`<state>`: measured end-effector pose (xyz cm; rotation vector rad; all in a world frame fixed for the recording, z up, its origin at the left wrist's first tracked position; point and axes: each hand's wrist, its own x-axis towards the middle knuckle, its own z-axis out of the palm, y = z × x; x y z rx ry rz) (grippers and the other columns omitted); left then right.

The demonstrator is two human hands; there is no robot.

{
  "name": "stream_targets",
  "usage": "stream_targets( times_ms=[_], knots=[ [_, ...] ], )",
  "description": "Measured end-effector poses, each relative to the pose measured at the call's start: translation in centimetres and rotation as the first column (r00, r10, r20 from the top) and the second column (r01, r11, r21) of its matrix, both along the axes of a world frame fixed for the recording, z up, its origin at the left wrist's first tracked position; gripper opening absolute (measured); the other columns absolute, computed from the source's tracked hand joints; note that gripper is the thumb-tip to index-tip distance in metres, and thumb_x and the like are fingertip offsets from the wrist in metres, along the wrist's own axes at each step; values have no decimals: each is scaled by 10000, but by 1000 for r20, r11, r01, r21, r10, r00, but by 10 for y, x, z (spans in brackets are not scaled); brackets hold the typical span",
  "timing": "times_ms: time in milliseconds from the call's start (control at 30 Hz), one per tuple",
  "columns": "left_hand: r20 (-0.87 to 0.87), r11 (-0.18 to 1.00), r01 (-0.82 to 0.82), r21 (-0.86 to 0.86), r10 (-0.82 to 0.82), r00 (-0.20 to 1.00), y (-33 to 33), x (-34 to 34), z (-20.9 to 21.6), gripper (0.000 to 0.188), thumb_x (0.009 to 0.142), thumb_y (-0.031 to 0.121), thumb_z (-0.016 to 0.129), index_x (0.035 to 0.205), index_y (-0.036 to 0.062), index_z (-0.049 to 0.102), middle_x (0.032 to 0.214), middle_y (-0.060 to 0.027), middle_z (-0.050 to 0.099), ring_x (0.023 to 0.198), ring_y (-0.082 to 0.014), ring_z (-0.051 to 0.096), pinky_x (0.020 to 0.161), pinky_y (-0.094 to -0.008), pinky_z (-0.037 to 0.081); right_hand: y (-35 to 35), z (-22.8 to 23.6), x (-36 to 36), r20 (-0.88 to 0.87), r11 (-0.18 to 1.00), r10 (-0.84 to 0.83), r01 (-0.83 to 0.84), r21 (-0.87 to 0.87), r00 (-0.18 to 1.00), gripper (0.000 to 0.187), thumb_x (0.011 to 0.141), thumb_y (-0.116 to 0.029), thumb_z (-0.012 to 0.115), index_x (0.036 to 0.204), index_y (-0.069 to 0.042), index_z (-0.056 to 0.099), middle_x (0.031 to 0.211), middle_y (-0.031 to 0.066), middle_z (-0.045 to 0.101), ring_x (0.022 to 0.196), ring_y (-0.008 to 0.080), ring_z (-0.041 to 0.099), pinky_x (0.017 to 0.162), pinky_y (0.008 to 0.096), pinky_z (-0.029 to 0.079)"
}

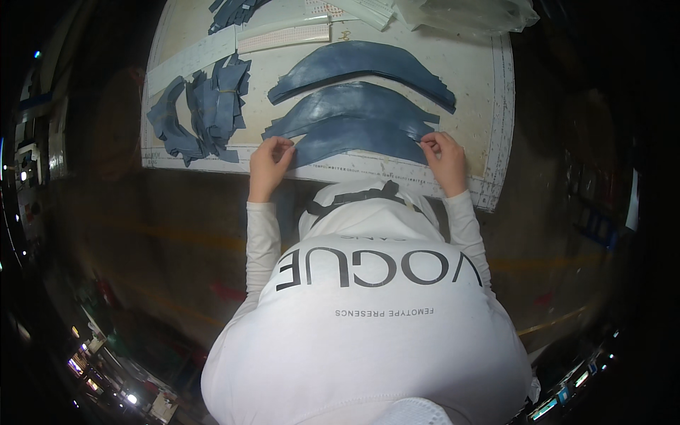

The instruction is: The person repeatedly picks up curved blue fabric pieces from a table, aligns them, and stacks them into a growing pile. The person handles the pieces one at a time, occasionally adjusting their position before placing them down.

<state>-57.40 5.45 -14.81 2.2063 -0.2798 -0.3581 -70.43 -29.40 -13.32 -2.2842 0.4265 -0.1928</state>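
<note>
A curved blue leather-like piece lies at the near edge of the table, overlapping the stack behind it. My left hand pinches its left end between thumb and fingers. At its right end, my right hand has its thumb and fingertips closed on the tip. Just beyond lies a middle stack of similar curved pieces, their ends fanned out at the left. Farther back rests another arched stack with layered edges.
Bundles of smaller blue pieces lie at the table's left, some tied. Behind them are a long white strip and a wrapped flat bundle. Clear plastic bags lie at the far right. The white table's right edge drops to a dark floor.
</note>
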Motion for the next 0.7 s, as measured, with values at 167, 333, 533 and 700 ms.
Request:
stream_targets(
  times_ms=[167,333,533,700],
  knots=[
    [31,996,61,61,-63,998,-13,-8,7,252,737,134,770,940,46,650,825,-95,641,731,-217,636,664,-322,500,18,-5,-5,16,979,11,-7,-205,1000,157,738,-92,754,852,-64,650,783,60,617,724,221,586,663,340,466],
    [118,983,62,174,-84,989,-16,-15,8,330,663,130,838,863,23,598,753,-74,571,642,-164,547,619,-286,469,22,-12,-9,-57,971,-32,17,-239,998,160,718,-126,772,805,-88,643,738,44,573,715,234,562,662,371,442],
    [-269,988,155,-24,-155,950,-8,-1,28,185,794,87,762,847,31,593,728,33,553,655,-49,466,610,-199,402,5,14,-5,-81,996,64,-59,62,995,140,780,-139,743,802,-34,654,761,59,629,713,205,616,683,324,490],
    [-175,978,125,-169,-154,972,-18,45,70,105,867,94,695,910,12,644,754,42,594,686,-27,487,619,-181,399,-21,49,35,21,979,87,-89,185,996,164,819,-153,724,870,-4,679,803,88,688,724,182,651,721,285,511]
  ],
)
